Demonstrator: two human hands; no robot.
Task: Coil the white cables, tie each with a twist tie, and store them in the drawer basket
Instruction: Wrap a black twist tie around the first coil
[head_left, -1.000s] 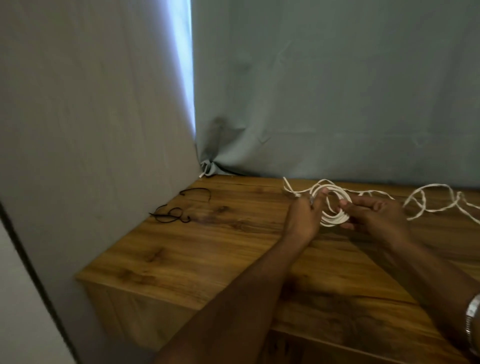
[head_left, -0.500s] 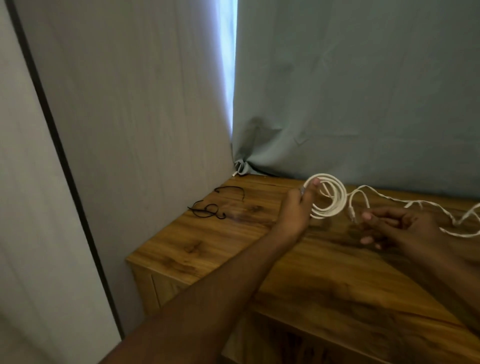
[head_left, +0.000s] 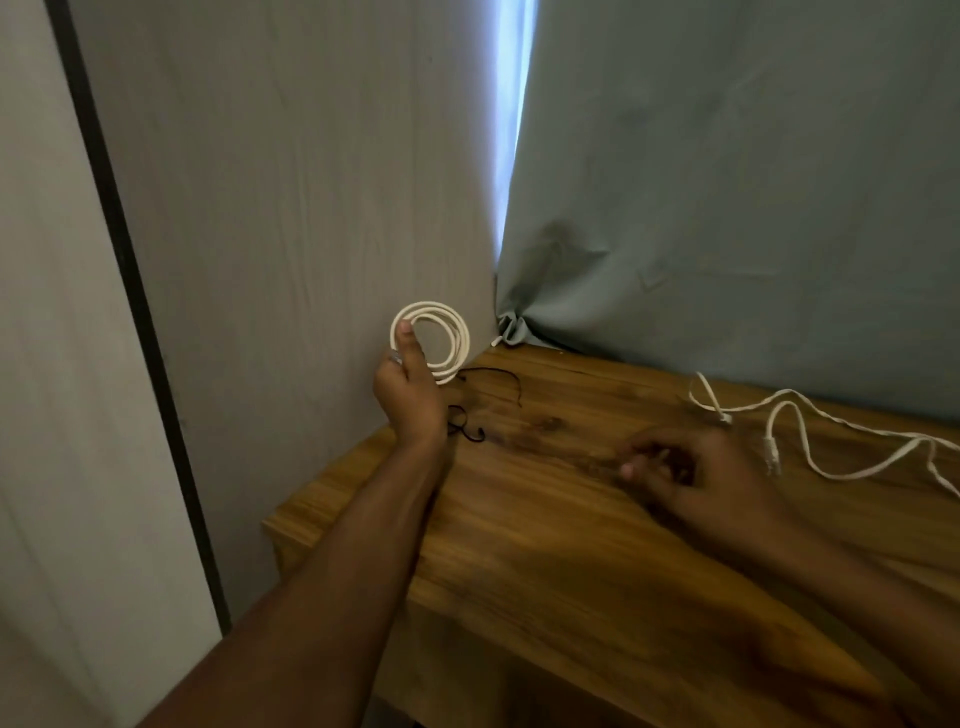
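the left hand (head_left: 410, 395) grips a coiled white cable (head_left: 434, 338), raised upright above the left end of the wooden worktop (head_left: 545, 545), thumb pressed on the loops. the blurred right hand (head_left: 691, 478) hovers low, fingers seemingly loosely curled, holding nothing. black twist ties (head_left: 483, 405) lie near the coil; a loose white cable (head_left: 810, 436) trails at right.

The left hand (head_left: 410, 400) was raised near the far left corner, forearm stretched forward from the lower left, its thumb pressed upward and its fingers curled in a pinching grip on the coiled white cable (head_left: 431, 340). The right hand (head_left: 696, 480) hovered low and blurred, palm down, fingers loosely curled and holding nothing, its forearm reaching in from the lower right.
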